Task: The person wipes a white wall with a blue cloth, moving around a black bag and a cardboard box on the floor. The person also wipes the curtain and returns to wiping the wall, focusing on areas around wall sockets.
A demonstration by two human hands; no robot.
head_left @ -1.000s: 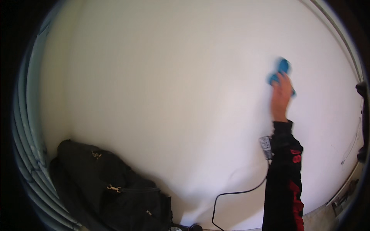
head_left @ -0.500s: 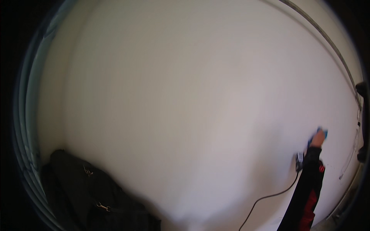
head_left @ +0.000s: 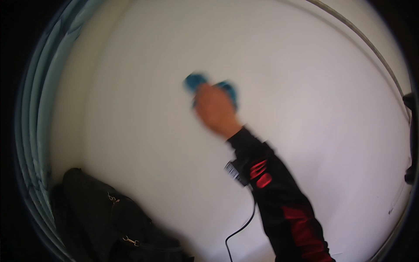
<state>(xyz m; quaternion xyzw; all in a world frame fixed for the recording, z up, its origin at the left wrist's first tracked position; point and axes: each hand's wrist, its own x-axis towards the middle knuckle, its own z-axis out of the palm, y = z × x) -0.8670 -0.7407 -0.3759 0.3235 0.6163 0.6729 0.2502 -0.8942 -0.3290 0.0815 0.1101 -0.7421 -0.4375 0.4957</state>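
My right hand [head_left: 216,109] is closed round a blue cloth [head_left: 229,91], parts of which stick out on both sides of the fingers. Hand and cloth are blurred, and both lie over the upper middle of a broad white surface [head_left: 144,118] that looks like a wall. Whether the cloth presses flat against it is hard to make out. A black sleeve [head_left: 283,192] with red patches covers that arm, and a small dark device [head_left: 235,173] with a pale label sits beside the wrist, trailing a black cable [head_left: 239,231]. My left hand is out of sight.
At the lower left is a black fabric bag [head_left: 96,209] with metal clips. Blue-grey folded drapery [head_left: 43,109] runs down the left edge. A pipe-like strip [head_left: 349,22] curves along the upper right, with dark objects [head_left: 409,137] at the far right rim.
My right hand has swept from the far right to the upper middle of the white surface, carrying the blue cloth. The device and cable moved left with the arm.
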